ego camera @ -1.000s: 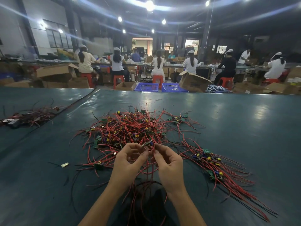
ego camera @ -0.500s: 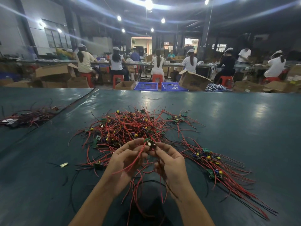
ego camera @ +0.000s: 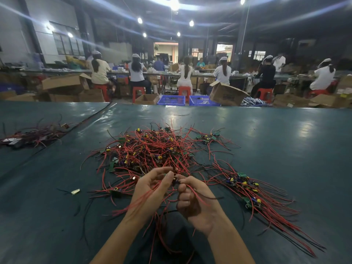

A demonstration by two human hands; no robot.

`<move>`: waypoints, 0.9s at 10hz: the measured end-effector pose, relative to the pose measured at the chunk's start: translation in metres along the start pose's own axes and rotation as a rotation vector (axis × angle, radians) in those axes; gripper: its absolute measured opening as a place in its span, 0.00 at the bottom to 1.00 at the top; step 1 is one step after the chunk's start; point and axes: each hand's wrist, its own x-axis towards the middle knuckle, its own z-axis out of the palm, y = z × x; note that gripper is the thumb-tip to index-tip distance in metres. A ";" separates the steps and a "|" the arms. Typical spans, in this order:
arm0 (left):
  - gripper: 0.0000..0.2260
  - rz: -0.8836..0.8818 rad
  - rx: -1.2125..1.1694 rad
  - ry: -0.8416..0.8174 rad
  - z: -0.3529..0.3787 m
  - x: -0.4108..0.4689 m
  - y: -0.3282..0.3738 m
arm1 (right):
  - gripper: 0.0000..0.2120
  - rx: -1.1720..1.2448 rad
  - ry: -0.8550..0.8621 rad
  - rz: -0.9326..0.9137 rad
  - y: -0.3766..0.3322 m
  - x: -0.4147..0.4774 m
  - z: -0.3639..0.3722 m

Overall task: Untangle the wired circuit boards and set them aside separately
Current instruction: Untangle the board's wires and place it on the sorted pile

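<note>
Both my hands pulled one board (ego camera: 174, 181) back from the pile (ego camera: 152, 149).
Left hand (ego camera: 150, 189) and right hand (ego camera: 194, 201) pinched it near the table's (ego camera: 266, 149) front edge.

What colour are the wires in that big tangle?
Mostly red, with a few black; the tangle shows best in the head view.

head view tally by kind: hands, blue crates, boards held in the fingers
hands: 2, left hand and right hand
blue crates: 2
held board: 1, pinched between both hands
total: 5
</note>
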 end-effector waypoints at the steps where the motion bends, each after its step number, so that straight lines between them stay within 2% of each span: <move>1: 0.10 0.015 0.056 -0.040 0.001 -0.001 -0.001 | 0.06 0.103 0.002 0.018 -0.001 -0.001 0.002; 2: 0.10 -0.034 0.033 -0.069 0.003 0.000 -0.006 | 0.07 0.155 0.043 -0.035 -0.001 -0.001 0.002; 3: 0.10 -0.047 0.056 -0.099 0.001 -0.001 -0.006 | 0.10 0.058 0.043 -0.093 0.001 -0.001 0.004; 4: 0.12 -0.152 -0.029 -0.135 0.002 0.002 -0.005 | 0.06 -0.155 0.073 -0.202 0.007 0.001 0.004; 5: 0.09 -0.243 -0.101 -0.177 0.003 0.003 0.002 | 0.05 -0.249 0.114 -0.272 0.011 0.003 0.003; 6: 0.10 -0.293 -0.086 -0.109 0.008 0.007 -0.002 | 0.10 -0.299 0.155 -0.278 0.011 0.002 0.003; 7: 0.13 -0.081 0.078 -0.046 0.003 0.000 -0.009 | 0.13 -0.302 0.122 -0.242 0.013 0.001 0.004; 8: 0.12 -0.047 0.075 -0.108 0.002 -0.001 -0.012 | 0.17 -0.332 0.097 -0.214 0.014 0.000 0.004; 9: 0.11 -0.050 0.079 -0.099 0.001 0.000 -0.013 | 0.22 -0.340 0.105 -0.197 0.015 0.003 0.000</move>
